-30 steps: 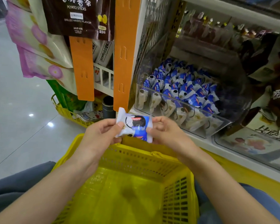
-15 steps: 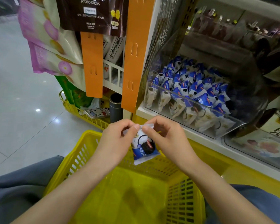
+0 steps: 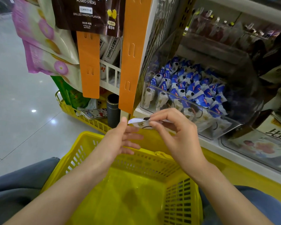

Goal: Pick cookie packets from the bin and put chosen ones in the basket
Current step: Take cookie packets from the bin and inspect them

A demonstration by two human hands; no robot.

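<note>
- Head view: the right hand (image 3: 182,140) is now pinching the cookie packet (image 3: 141,123) alone, turned flat and edge-on; a second ago both hands were holding it upright, face showing.
- The left hand (image 3: 120,138) is opening, fingers spreading loose, thumb just beside the packet's edge; contact is unclear.
- The packet is hovering over the far rim of the yellow basket (image 3: 152,159), which is sitting directly below both hands; the check looks finished, so dropping it in seems next.
- Beyond the right hand, the clear bin (image 3: 230,127) is holding many blue packets (image 3: 185,85).
- An orange strip (image 3: 130,62) is hanging above the left hand, not blocking the drop.
</note>
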